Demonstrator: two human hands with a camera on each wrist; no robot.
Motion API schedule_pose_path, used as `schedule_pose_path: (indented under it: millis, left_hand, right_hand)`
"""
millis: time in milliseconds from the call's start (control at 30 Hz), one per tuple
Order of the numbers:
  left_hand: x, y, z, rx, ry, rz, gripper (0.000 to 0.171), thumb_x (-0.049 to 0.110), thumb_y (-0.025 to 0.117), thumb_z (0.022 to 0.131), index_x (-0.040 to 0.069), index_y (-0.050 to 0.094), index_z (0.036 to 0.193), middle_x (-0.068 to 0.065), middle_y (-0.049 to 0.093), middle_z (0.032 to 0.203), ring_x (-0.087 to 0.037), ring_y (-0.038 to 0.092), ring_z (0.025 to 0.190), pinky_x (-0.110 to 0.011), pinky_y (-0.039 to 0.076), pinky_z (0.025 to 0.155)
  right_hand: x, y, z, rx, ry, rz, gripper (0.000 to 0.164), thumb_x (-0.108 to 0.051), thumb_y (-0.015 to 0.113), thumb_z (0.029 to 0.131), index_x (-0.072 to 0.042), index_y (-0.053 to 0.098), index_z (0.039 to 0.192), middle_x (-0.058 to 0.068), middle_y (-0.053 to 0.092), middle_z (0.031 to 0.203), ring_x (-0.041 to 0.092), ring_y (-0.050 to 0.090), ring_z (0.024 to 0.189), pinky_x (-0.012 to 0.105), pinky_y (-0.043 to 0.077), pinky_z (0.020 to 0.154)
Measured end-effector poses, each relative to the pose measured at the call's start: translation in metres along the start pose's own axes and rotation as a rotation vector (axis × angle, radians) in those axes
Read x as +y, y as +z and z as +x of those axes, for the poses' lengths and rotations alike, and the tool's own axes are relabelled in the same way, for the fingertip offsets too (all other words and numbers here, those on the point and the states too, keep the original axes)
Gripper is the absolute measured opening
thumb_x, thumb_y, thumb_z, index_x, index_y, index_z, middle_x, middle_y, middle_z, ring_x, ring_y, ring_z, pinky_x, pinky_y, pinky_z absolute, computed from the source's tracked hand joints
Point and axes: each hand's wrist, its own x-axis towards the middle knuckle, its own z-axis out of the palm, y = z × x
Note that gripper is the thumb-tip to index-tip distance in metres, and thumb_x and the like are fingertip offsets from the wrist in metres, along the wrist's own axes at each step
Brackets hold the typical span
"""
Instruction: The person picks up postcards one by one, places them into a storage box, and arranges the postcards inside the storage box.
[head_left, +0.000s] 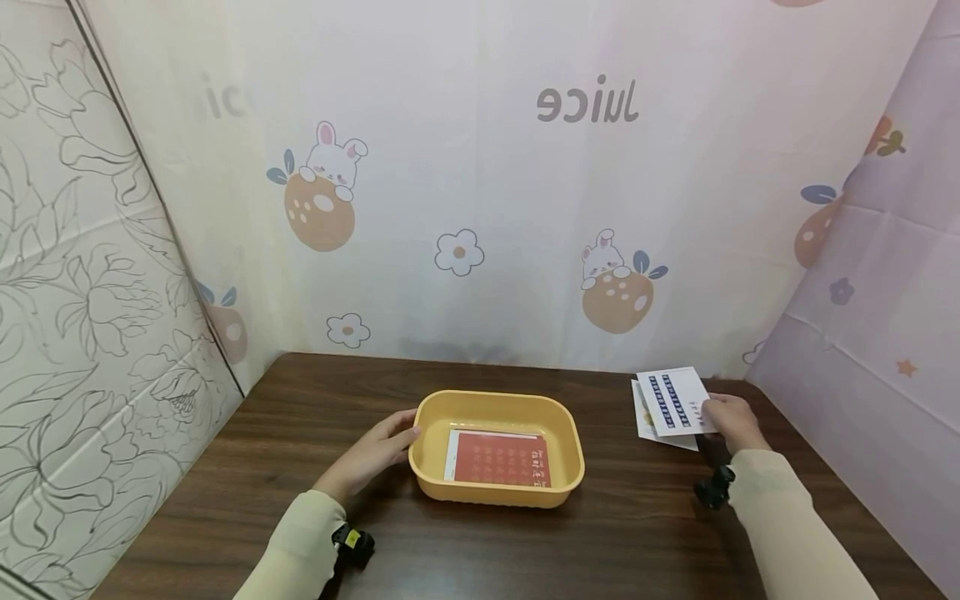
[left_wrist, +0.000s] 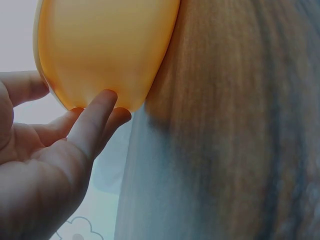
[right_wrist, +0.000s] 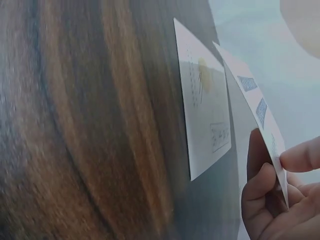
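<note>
A yellow plastic basin [head_left: 497, 494] stands on the table. My left hand [head_left: 378, 450] is at its left end, thumb at the rim and fingertips against the outer wall [left_wrist: 110, 55]. Inside the basin lies a red printed card [head_left: 498, 458] with pale lettering, over a white-edged sheet. At the right, my right hand [head_left: 737, 423] pinches a white card [head_left: 675, 402] with two dark blue printed bands, its thumb on the printed face. Below this tilted card, a second white card [right_wrist: 205, 100] with a yellow drawing and a small boxed print lies on the table.
The dark wood-grain table [head_left: 465, 554] runs back to a pale curtain [head_left: 480, 167] printed with rabbits and fruit. Another curtain [head_left: 885, 350] borders the right side, and a flower-patterned cloth [head_left: 90, 292] hangs at the left.
</note>
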Motion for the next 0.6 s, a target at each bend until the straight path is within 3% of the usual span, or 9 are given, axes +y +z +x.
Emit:
schedule_pose_path:
  millis: [233,500,600]
  left_hand:
    - [0.000,0.000,0.001,0.002,0.000,0.000,0.052,0.021,0.049,0.107,-0.002,0.034,0.152,-0.024,0.041,0.149,-0.036,0.048,0.132,-0.044,0.047,0.103]
    - [0.001,0.000,0.001,0.007,-0.008,0.003,0.052,0.021,0.050,0.107,-0.002,0.034,0.151,-0.024,0.041,0.149,-0.035,0.049,0.131,-0.044,0.048,0.103]
    - [0.000,0.000,0.001,0.010,-0.009,0.001,0.052,0.021,0.050,0.107,-0.002,0.034,0.151,-0.024,0.041,0.149,-0.036,0.049,0.131,-0.044,0.048,0.103]
  right_hand:
    - [-0.005,0.002,0.002,-0.066,-0.057,-0.012,0.059,-0.011,0.033,0.093,0.021,0.034,0.142,0.032,0.056,0.117,0.022,0.059,0.077,0.030,0.050,0.057]
    - [0.006,0.005,0.024,-0.076,-0.092,0.001,0.060,-0.021,0.037,0.094,0.016,0.041,0.142,0.020,0.062,0.104,0.018,0.061,0.074,0.038,0.052,0.055]
    - [-0.002,0.006,0.016,-0.109,-0.137,-0.019,0.060,-0.026,0.035,0.099,0.016,0.040,0.141,0.025,0.059,0.111,0.018,0.062,0.077,0.039,0.054,0.061]
